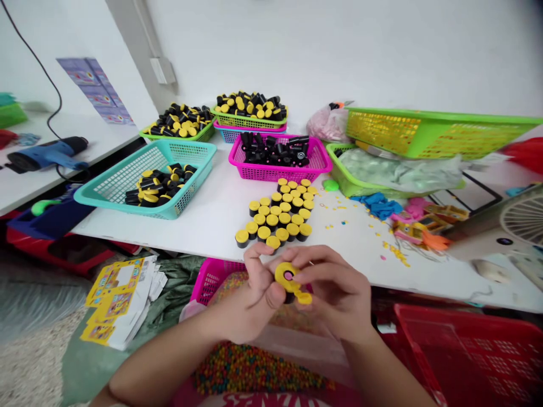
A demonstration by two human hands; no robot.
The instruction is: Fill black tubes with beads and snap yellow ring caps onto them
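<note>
I am holding a yellow-topped piece (283, 272) above multicoloured beads (254, 367); my left hand (250, 302) is pinching its rim, thumb in front, and my right hand (341, 285) is pinching near its yellow loop (304, 297). It is looking light, stiff, perhaps slippery, so its rim is probably offering the surest hold. Beyond, yellow-capped black pots (274, 219) are standing on a white table (207, 209).

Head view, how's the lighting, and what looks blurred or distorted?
Head view: bright, diffuse light on the white table; apparent wide lens stretching of the green basket at upper right; dark upper right corner; lower left smeared; held yellow cap fairly clear.
</note>
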